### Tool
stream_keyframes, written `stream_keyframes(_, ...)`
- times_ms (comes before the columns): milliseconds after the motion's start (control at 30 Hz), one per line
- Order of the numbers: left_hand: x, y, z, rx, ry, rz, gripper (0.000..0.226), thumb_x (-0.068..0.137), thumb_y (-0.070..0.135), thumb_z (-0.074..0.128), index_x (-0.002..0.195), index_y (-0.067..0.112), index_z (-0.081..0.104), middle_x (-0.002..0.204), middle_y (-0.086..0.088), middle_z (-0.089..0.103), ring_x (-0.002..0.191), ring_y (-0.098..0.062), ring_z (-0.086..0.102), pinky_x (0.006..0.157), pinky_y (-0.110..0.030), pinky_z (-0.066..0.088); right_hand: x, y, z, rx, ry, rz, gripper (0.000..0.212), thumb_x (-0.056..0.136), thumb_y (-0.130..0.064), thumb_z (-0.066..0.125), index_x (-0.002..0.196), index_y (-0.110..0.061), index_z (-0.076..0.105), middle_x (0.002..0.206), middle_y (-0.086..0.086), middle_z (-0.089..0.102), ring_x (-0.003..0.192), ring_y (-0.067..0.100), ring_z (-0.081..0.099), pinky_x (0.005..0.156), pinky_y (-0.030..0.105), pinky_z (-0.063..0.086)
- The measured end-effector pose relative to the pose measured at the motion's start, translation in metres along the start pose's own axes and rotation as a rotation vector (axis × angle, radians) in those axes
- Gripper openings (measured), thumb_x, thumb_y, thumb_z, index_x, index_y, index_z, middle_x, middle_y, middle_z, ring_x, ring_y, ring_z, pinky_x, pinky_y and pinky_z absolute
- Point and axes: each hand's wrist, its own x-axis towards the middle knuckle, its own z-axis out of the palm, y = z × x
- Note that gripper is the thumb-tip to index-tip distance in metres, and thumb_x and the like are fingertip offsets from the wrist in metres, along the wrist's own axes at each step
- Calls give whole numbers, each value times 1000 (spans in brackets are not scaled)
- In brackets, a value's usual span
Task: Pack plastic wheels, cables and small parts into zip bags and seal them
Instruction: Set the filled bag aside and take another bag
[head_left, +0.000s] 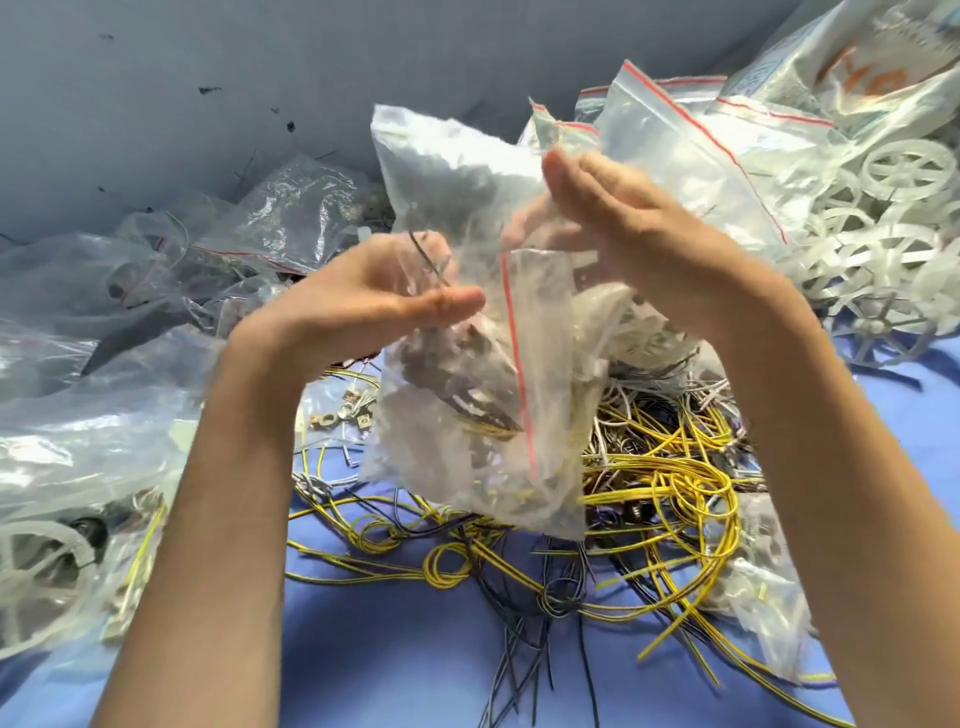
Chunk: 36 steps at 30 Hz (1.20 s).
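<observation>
Holding a part-filled zip bag (467, 395) at centre frame, left hand (363, 306) and right hand (628, 223) each pinch its plastic; sealing looks in hand, so next the red-striped mouth needs pressing shut along its length.

We see everything through one wide-angle camera worn on the head, facing forward and tilted down. Reaching in from the bottom edge, our left hand (363, 306) and right hand (623, 223) hold a clear plastic zip bag with a red seal line (493, 467) close to the lens, mid-frame. Below and around lies the blue table (395, 654); a pale grey wall (208, 78) closes the top of the view.
</observation>
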Motion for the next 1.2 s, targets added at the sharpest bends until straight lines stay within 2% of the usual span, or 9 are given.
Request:
stream_keyframes(133, 7, -3, -2, 107, 188, 20, 29, 79, 29, 73, 69, 15, 49, 59, 9, 48, 47, -3, 44, 46, -20, 37, -1, 0, 8, -136, -77, 17, 59, 65, -47, 82, 107, -19, 50, 113, 3, 66, 92, 11, 66, 63, 24, 55)
stream_keyframes(333, 10, -11, -25, 99, 693, 126, 12, 84, 36, 64, 84, 30, 53, 90, 7, 68, 81, -2, 63, 75, -19, 48, 20, -1, 19, 10, 361, -87, 32, 77, -5, 71, 75, -19, 43, 79, 8, 67, 64, 15, 61, 51, 32, 53)
stream_keyframes(500, 14, -58, -47, 329, 524, -314, 15, 93, 39, 54, 94, 23, 53, 110, -9, 66, 103, -24, 61, 89, -36, 44, 53, 6, 5, -396, 667, -27, 19, 80, -5, 56, 95, -11, 47, 90, 13, 62, 77, 27, 65, 62, 38, 53)
stream_keyframes(633, 25, -89, -44, 548, 342, -486, 23, 91, 39, 57, 100, 17, 57, 107, -9, 63, 105, -27, 58, 92, -37, 44, 51, 24, 22, -1152, 526, 174, 75, 75, 5, 50, 143, -14, 24, 156, 18, 12, 141, 38, 20, 105, 54, 28)
stream_keyframes(767, 62, -108, -56, 868, 394, -468, 27, 88, 30, 57, 110, 15, 63, 125, -19, 52, 125, -33, 39, 104, -41, 33, 41, 31, 54, -1343, 404, -319, 51, 75, -11, 47, 124, -21, 54, 153, 10, 30, 140, 23, 30, 107, 54, 12)
stream_keyframes(833, 74, -119, -67, 969, 416, -476, 26, 85, 23, 56, 110, 18, 62, 138, -20, 34, 136, -29, 17, 108, -47, 22, 44, 44, 55, -1312, 104, -211, 40, 93, -40, 41, 130, -29, 50, 152, 3, 32, 140, 17, 29, 109, 58, 12)
stream_keyframes(933, 77, -141, -91, 1027, 264, -605, 28, 86, 19, 56, 114, 17, 61, 153, -20, 12, 144, -28, 0, 112, -50, 14, 55, 64, 44, -1303, -121, 49, 69, 89, -67, 34, 148, -33, 23, 160, 1, 9, 147, 16, 6, 110, 65, 5)
stream_keyframes(1100, 68, -158, -112, 1036, 54, -751, 48, 73, 38, 42, 96, 4, 68, 117, -26, 61, 109, -37, 54, 84, -32, 42, 70, 75, 51, -1191, -216, 111, 79, 89, -68, 35, 152, -33, 3, 161, 1, -6, 147, 17, -8, 107, 64, -13)
stream_keyframes(1200, 68, -161, -117, 1044, 46, -711, 60, 57, 41, 39, 91, 0, 67, 105, -27, 63, 93, -35, 57, 74, -32, 43, 65, 81, 58, -1189, -248, 113, 79, 90, -67, 32, 151, -31, -3, 161, 2, -8, 147, 16, -10, 107, 62, -16)
